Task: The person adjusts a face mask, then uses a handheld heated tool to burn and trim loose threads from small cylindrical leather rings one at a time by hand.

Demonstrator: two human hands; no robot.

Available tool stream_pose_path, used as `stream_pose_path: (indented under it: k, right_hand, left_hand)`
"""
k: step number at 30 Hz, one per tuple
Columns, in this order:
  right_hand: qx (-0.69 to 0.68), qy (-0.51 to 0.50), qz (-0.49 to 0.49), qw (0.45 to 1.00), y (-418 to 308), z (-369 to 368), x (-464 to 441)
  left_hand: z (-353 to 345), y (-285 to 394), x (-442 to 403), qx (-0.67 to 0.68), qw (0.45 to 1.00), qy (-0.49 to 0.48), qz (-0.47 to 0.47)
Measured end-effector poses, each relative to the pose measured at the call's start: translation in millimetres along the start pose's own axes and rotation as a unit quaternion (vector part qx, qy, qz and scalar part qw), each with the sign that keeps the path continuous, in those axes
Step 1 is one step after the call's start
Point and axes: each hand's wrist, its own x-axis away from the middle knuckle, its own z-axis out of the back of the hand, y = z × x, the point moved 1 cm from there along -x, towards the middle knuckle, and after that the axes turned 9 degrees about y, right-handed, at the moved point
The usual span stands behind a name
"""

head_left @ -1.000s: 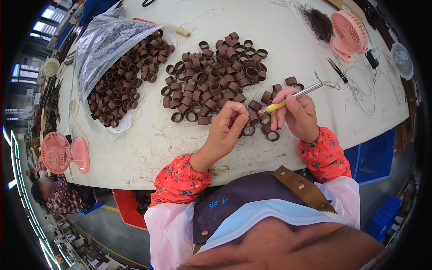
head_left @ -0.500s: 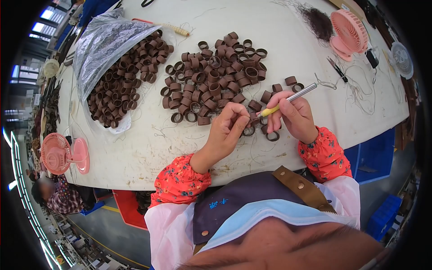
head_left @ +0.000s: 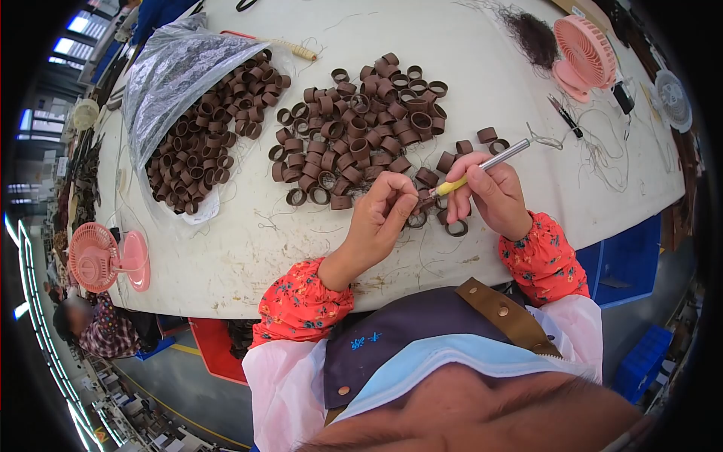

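Note:
My right hand (head_left: 493, 197) grips a pen-shaped tool (head_left: 506, 155) with a silver barrel and a yellow grip. Its thin tip points left, toward the fingertips of my left hand (head_left: 382, 218). There my left thumb and forefinger pinch a small brown ring (head_left: 425, 202), mostly hidden by the fingers. Just beneath the two hands lie several loose brown rings, one of them a ring (head_left: 456, 228) below my right fingers. Past my left hand spreads a large pile of brown rings (head_left: 360, 143).
At left, a clear plastic bag (head_left: 162, 83) spills more rings onto the white table (head_left: 248, 264). Pink fans stand at far right (head_left: 584, 53) and left (head_left: 94, 256). Small nippers (head_left: 565, 117), loose threads and a dark thread tangle (head_left: 532, 38) lie at right. Another person (head_left: 109, 331) sits at lower left.
Hardly anything differs. The tool's tip has shifted very slightly at the ring; both hands keep their places.

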Motion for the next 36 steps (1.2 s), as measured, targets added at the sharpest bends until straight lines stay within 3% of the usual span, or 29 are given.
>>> stream_pose_path:
  k: [4, 7, 10, 13, 17, 23, 26, 32, 36]
  right_hand:
    - [0.004, 0.0, -0.002, 1.0, 1, 0, 1]
    - [-0.029, -0.008, 0.065, 0.997, 7, 4, -3]
    - [0.142, 0.035, 0.154, 0.977, 8, -4, -5]
    - [0.291, -0.025, 0.168, 0.941, 0, -9, -5]
    - [0.332, -0.002, 0.239, 0.912, -4, -6, -5]
    - [0.355, -0.022, 0.342, 0.87, -3, -4, -7]
    - [0.354, -0.022, 0.338, 0.872, -3, -4, -5]
    - [0.313, -0.025, 0.317, 0.895, 4, -8, -4]
    - [0.322, -0.012, 0.284, 0.903, 2, -11, -3]
  left_hand:
    - [1, -2, 0, -0.004, 1.0, -0.001, -0.004]
    - [2, -1, 0, -0.01, 1.0, 0.002, 0.009]
    - [3, 0, 1, -0.003, 1.0, 0.005, 0.022]
    - [0, 0, 0, 0.012, 0.999, 0.019, 0.022]
    - [-6, 8, -4, 0.068, 0.996, 0.037, 0.031]
    - [1, 8, -4, 0.021, 0.998, -0.019, 0.063]
    - [2, 11, -5, 0.011, 0.994, 0.003, 0.107]
    - [4, 1, -5, 0.026, 0.999, 0.012, 0.029]
    - [4, 3, -2, 0.066, 0.996, 0.013, 0.059]
